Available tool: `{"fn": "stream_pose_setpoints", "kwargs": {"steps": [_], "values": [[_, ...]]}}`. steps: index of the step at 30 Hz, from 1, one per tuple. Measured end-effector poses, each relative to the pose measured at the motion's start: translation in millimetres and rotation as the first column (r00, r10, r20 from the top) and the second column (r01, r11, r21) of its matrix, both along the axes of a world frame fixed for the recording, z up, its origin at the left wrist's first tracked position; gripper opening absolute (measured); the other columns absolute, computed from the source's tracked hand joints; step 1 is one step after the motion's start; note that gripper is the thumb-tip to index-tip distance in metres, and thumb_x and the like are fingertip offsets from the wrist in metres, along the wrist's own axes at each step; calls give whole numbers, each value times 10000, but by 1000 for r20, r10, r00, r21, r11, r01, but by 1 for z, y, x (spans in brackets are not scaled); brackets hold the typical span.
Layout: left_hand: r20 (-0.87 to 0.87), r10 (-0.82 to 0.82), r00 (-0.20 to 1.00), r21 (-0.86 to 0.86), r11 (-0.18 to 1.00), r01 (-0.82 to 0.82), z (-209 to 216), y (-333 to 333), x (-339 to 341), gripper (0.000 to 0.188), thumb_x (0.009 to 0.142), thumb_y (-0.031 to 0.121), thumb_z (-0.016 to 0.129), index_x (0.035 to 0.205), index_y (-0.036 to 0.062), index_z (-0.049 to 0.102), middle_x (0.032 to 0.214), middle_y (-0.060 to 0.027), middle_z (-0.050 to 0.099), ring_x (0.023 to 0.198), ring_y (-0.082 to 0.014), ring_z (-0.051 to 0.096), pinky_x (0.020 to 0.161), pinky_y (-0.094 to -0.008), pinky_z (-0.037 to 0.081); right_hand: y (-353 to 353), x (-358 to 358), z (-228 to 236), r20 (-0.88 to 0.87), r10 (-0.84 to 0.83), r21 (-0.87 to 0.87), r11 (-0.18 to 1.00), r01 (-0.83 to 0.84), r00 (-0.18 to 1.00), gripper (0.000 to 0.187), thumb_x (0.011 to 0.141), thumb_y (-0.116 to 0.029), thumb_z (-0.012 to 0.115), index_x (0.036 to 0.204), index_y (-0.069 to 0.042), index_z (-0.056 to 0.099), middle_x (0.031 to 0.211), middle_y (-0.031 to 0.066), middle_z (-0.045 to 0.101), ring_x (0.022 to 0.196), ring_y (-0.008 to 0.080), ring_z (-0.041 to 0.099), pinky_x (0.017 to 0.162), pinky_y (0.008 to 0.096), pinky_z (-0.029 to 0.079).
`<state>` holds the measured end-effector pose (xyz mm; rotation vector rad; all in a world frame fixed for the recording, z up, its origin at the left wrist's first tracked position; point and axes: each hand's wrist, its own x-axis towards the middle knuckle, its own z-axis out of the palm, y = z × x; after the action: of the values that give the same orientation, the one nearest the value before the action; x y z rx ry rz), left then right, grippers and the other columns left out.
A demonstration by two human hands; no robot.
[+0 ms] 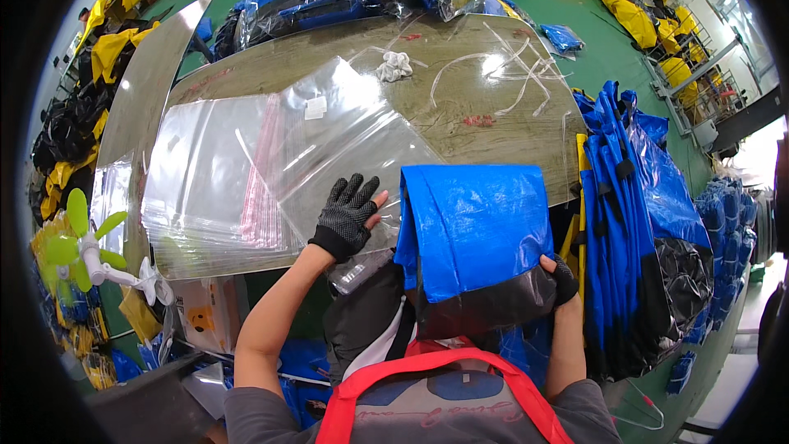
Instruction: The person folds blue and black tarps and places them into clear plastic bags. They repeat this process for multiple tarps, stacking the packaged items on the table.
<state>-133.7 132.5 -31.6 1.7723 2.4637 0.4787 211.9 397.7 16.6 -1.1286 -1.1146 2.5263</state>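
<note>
1. The left hand (349, 214), in a black fingerless glove, sits just left of the frame's centre, palm down, its fingers (355, 189) spread and pointing toward the top of the frame.
2. Its bare forearm rises from the lower left, elbow bent, wrist straight.
3. The right hand (561, 278), also in a black glove, is right of centre and lower, fingers curled in a grip.
4. The right forearm runs almost straight up from the bottom edge.

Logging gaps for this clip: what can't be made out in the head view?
- Right hand: mostly hidden behind the folded blue and black tarpaulin bag; its grip is unclear.
- Left hand in a black dotted glove: palm hidden, pressed on the stack of clear plastic bags.
- Small white label on the top clear bag: too small to read.
</note>
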Motion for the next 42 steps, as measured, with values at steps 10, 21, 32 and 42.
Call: {"fn": "stream_pose_setpoints", "kwargs": {"steps": [10,21,32,42], "values": [[298,89,950,72,991,-116,-2,3,-12,420,1006,312,317,1299,114,544,1357,-156,506,1317,-350,386,1124,-454,224,-25,16,13,49,21,35,999,-23,999,490,821,-192,687,1229,36,538,1069,145,656,905,239,663,808,353,543],[162,-65,985,147,988,41,59,-40,10,303,891,202,563,1164,86,626,1148,-159,633,1095,-324,576,1048,-450,360,-48,-105,-20,-20,239,743,653,-145,971,476,814,-339,720,1123,2,600,944,63,642,868,148,598,796,304,494],[55,65,996,139,988,-72,75,-60,40,394,856,234,628,1214,76,586,1246,-156,587,1197,-368,513,1068,-483,344,-19,-219,-23,220,609,603,529,-597,762,323,851,-343,666,921,-30,696,821,50,669,790,136,589,761,276,469],[139,183,973,277,936,-216,53,-96,51,385,824,209,685,1170,54,617,1255,-183,580,1249,-387,473,1078,-497,322,-51,-163,-8,106,615,287,733,-616,781,352,881,-302,670,1090,-19,661,986,33,669,924,124,596,857,274,463]]}}
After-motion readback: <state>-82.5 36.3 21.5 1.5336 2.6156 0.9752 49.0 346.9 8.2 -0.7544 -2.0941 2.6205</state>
